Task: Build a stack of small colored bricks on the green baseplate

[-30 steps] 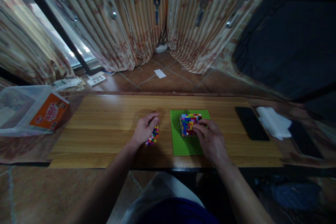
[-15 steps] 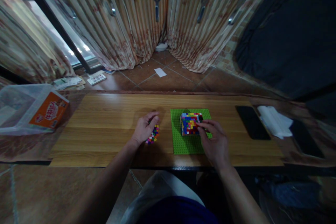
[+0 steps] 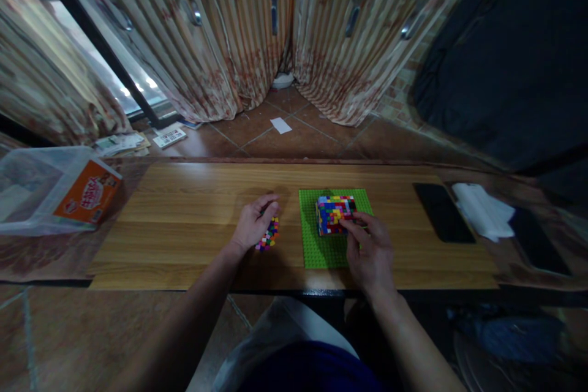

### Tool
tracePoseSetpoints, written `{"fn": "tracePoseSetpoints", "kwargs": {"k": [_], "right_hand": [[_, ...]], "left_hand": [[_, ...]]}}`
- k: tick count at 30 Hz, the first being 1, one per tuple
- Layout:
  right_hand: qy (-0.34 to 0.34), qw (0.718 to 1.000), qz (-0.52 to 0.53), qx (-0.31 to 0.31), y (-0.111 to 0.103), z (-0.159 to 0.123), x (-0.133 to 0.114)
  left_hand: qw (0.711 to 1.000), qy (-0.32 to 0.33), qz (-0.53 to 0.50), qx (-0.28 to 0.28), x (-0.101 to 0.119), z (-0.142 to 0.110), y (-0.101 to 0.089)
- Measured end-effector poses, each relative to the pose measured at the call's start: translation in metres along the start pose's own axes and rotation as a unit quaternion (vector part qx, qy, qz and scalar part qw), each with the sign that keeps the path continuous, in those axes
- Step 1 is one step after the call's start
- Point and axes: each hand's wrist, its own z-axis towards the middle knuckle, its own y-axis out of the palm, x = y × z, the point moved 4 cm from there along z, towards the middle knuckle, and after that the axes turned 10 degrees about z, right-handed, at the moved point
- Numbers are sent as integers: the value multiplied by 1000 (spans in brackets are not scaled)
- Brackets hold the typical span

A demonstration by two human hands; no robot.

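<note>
A block-built structure [image 3: 328,223] of many small coloured toy bricks stands on a green studded baseplate [image 3: 316,257]. My right hand [image 3: 372,248] reaches over its right side, thumb and forefinger drawn into a pinch at the brick surface. Whatever sits between those fingertips is too small to make out. Left of the baseplate, my left hand [image 3: 252,222] lies on the wooden board with its fingers loosely stretched out, holding nothing. Under and beside its thumb is a small pile of loose coloured bricks [image 3: 269,237], partly covered by the hand.
The wooden board [image 3: 184,226] spans the table. A black phone-like slab [image 3: 443,213] lies at its right, beside white paper or tissue [image 3: 482,211] and another dark slab [image 3: 539,242]. A clear plastic tub [image 3: 43,190] with an orange label stands at the far left.
My right hand has shifted slightly left and toward me across the brick structure, its thumb now lower on it. My left hand stays in place.
</note>
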Motion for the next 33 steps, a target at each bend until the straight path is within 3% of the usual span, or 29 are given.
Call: {"fn": "tracePoseSetpoints", "kwargs": {"k": [9,15,20,24,33], "right_hand": [[-1,1000,-20,-6,1,-1,1],[-21,999,14,39,7,-2,-40],[18,990,111,-84,52,-11,-73],[54,982,112,-144,83,-13,-76],[64,979,41,-191,107,-6,-75]], "left_hand": [[1000,-2,-2,2,3,0,0],[1000,5,5,4,2,0,0],[1000,5,7,1,2,1,0],[1000,7,0,-6,3,0,-1],[999,13,-50,-13,8,-1,-5]]}}
